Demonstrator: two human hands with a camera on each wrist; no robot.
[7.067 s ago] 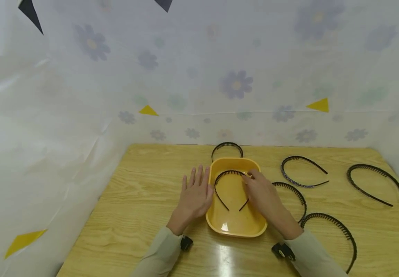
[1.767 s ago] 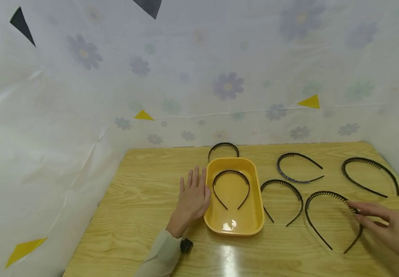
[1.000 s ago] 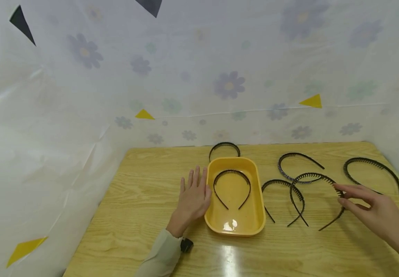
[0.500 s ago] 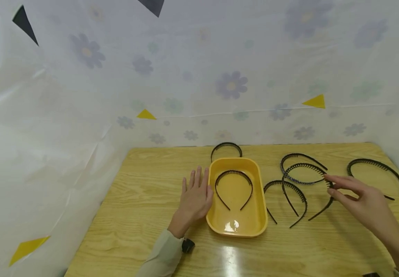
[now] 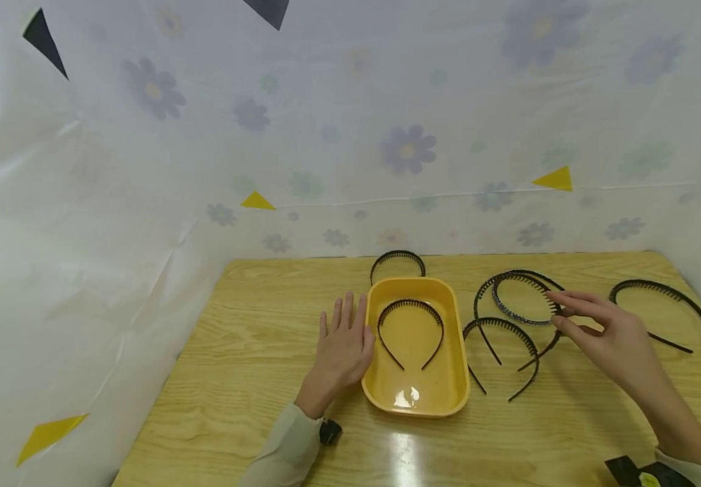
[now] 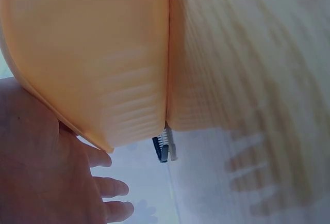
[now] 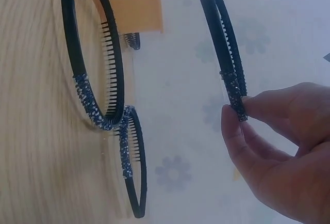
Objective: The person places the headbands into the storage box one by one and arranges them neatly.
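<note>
My right hand (image 5: 615, 335) pinches a black toothed headband (image 7: 219, 33) between thumb and fingertips, on its glittery stretch. That headband is held up over the table, right of the yellow tray (image 5: 377, 389). In the head view it overlaps a glitter-studded headband (image 5: 509, 313) and one lying nearer the tray (image 5: 466, 404). My left hand (image 5: 341, 348) rests against the tray's left side, fingers straight. Inside the tray lies one black headband (image 5: 410, 302), its tips toward me. The left wrist view shows the hand (image 6: 46, 157) at the tray's rim.
Behind the tray a headband (image 5: 398, 254) partly shows, its lower part hidden. Another headband (image 5: 685, 309) lies at the far right of the wooden table (image 5: 253, 352). A flowered white sheet (image 5: 338, 135) stands along the back edge.
My right hand has left the tray, picked up the headband from the right front, and carried it left and away from me. The left hand stays at the tray's side.
</note>
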